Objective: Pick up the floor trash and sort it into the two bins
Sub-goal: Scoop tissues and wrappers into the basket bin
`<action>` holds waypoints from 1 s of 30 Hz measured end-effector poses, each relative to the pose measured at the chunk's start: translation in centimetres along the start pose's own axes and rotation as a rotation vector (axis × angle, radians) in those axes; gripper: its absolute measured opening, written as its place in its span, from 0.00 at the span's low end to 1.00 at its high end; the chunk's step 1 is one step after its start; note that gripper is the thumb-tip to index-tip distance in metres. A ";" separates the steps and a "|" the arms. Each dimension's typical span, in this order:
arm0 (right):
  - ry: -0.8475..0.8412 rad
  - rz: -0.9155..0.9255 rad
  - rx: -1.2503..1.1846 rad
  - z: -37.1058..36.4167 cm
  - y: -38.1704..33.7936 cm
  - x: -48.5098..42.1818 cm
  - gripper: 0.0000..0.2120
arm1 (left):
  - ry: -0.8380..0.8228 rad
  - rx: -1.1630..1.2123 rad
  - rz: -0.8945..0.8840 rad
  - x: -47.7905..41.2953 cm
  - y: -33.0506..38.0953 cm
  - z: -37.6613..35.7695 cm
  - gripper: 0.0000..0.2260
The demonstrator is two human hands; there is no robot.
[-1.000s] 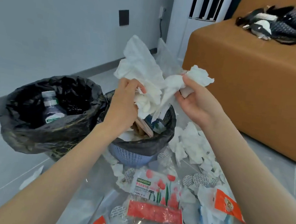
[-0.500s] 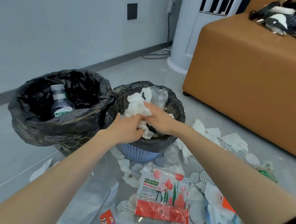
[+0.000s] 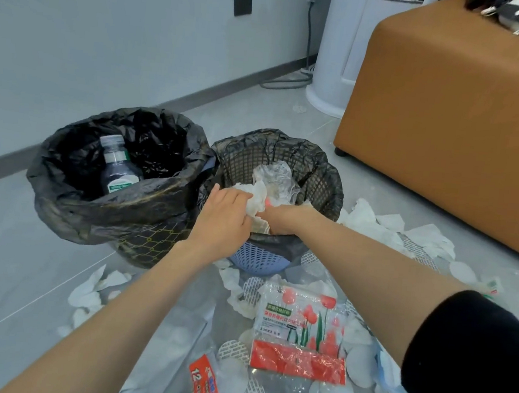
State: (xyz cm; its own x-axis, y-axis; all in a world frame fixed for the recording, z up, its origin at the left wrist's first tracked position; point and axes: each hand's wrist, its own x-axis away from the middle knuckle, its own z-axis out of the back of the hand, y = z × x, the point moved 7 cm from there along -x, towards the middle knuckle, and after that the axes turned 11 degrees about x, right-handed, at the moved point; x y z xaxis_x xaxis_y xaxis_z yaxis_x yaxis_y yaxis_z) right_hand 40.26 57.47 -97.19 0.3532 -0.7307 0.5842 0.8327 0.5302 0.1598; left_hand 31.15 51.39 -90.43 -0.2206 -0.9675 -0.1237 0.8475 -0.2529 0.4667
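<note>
Both hands are in the mesh bin (image 3: 323, 177), left hand (image 3: 228, 215) clutching the tissue (image 3: 256, 200), right hand (image 3: 282, 220) buried, grip unseeable, and that springy wad could rebound onto the floor (image 3: 16, 268).

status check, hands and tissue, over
Left hand grips tissue inside blue bin. Right hand in the bin against it, fingers hidden. Nothing in the way; wrappers on floor in front.

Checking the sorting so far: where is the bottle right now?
In the head view, left of centre: the bottle leans inside the black-bagged bin, which stands just left of the blue bin.
</note>
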 end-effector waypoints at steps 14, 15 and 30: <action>0.274 -0.051 -0.178 3.6 2.8 6.7 0.26 | 0.073 0.188 0.054 0.5 0.7 1.9 0.21; 0.320 -0.072 -0.204 3.8 3.3 7.4 0.27 | 0.111 0.191 0.044 0.5 0.9 2.3 0.21; 0.834 -0.258 -0.667 -2.4 7.6 18.6 0.18 | 0.312 0.369 -0.153 3.2 8.8 3.3 0.17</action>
State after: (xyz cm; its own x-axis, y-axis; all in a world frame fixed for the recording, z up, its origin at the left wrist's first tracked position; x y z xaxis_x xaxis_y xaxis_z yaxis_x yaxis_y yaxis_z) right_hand 54.23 46.87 -86.97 0.1029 -0.9806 -0.1670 0.8975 0.1640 -0.4095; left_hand 36.33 46.08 -83.84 -0.1266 -0.8867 -0.4446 0.5768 -0.4305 0.6943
